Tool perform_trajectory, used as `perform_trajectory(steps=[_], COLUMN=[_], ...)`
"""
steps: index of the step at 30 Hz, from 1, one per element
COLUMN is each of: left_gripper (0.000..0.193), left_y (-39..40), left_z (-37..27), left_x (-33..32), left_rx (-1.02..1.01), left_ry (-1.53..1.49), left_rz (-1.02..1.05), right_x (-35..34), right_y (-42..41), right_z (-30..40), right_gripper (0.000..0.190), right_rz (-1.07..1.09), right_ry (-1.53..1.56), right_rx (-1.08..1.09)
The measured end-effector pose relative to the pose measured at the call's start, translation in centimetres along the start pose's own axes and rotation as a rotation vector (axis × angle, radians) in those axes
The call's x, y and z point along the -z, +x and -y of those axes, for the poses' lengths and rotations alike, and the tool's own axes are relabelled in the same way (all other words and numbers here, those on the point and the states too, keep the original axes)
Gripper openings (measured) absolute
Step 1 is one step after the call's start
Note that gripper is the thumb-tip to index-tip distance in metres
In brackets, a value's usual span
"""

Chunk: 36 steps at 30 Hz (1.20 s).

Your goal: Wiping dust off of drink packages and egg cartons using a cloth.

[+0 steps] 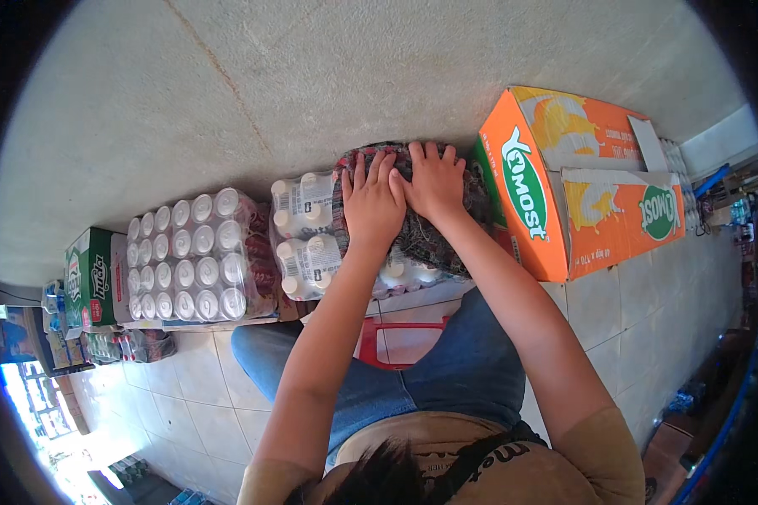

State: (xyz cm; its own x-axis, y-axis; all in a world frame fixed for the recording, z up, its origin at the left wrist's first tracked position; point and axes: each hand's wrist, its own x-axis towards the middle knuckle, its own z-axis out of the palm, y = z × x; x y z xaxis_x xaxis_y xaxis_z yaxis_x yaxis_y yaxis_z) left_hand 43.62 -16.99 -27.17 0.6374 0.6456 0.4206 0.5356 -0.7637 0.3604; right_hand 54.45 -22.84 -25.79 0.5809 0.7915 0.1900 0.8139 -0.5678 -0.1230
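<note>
Both hands lie flat on a dark, bundled patterned cloth (433,243), which rests on shrink-wrapped packs of small white-capped bottles (306,214). My left hand (374,199) presses on its left part with the fingers pointing towards the wall. Beside it, my right hand (436,180) rests on the upper middle of the cloth, fingers spread, its thumb side touching my left hand. What lies under the cloth is hidden.
A shrink-wrapped tray of cans (183,252) stands left, then a green carton (95,278). An orange Yomost carton (537,208) stands right. The wall (354,69) rises behind; a red plastic stool (366,347) shows between my legs on the tiled floor (189,372).
</note>
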Motion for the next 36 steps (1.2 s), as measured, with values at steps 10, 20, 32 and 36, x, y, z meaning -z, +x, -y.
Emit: perform_trajectory(steps=[10, 20, 32, 36], left_gripper=[0.042, 0.041, 0.041, 0.040], left_y=[-0.30, -0.57, -0.26, -0.26], left_z=[0.07, 0.05, -0.12, -0.08], left_x=[-0.05, 0.08, 0.17, 0.17], left_rx=[-0.013, -0.002, 0.003, 0.010], left_ry=[0.040, 0.032, 0.035, 0.031], left_rz=[-0.033, -0.032, -0.024, -0.036], right_x=[-0.24, 0.12, -0.04, -0.22], right_y=[-0.50, -0.59, -0.41, -0.33], right_z=[0.09, 0.23, 0.12, 0.17], right_gripper=[0.061, 0.060, 0.058, 0.059], right_rz=[-0.036, -0.019, -0.032, -0.024], right_ry=[0.008, 0.016, 0.000, -0.005], right_rx=[0.007, -0.004, -0.008, -0.007])
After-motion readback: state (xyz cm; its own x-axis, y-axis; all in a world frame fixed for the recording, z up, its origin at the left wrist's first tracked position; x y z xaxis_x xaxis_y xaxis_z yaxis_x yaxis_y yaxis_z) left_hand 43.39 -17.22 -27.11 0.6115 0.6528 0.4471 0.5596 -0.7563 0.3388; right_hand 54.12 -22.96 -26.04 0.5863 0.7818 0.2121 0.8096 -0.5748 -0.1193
